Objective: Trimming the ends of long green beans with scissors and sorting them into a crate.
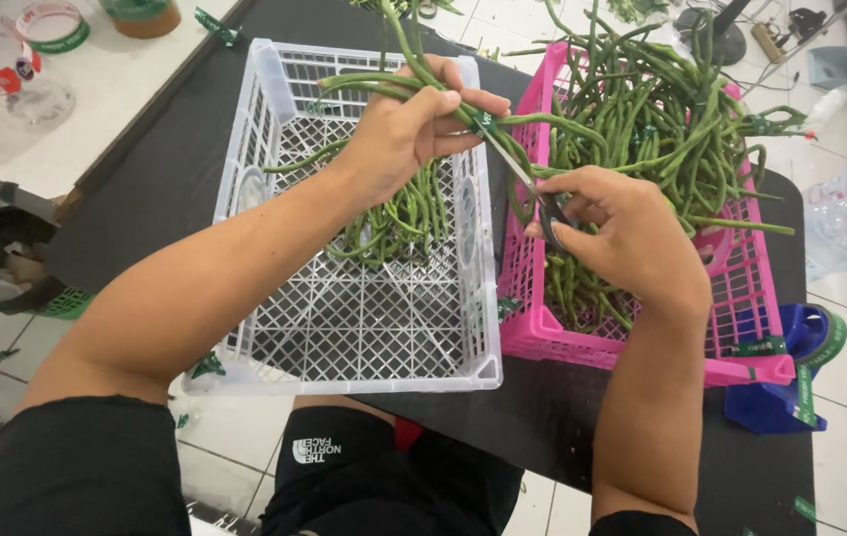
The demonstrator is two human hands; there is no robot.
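I can't see the scissors' [533,194] handles inside my right hand [622,233]; the beans' [642,109] tips run past the top edge.

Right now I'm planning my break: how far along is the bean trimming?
Early, apparently. Done: only a small pile of long beans lies in the white crate. In hand: the left hand holds a bunch while the right hand works scissors at it. Left: the pink crate is heaped with beans.
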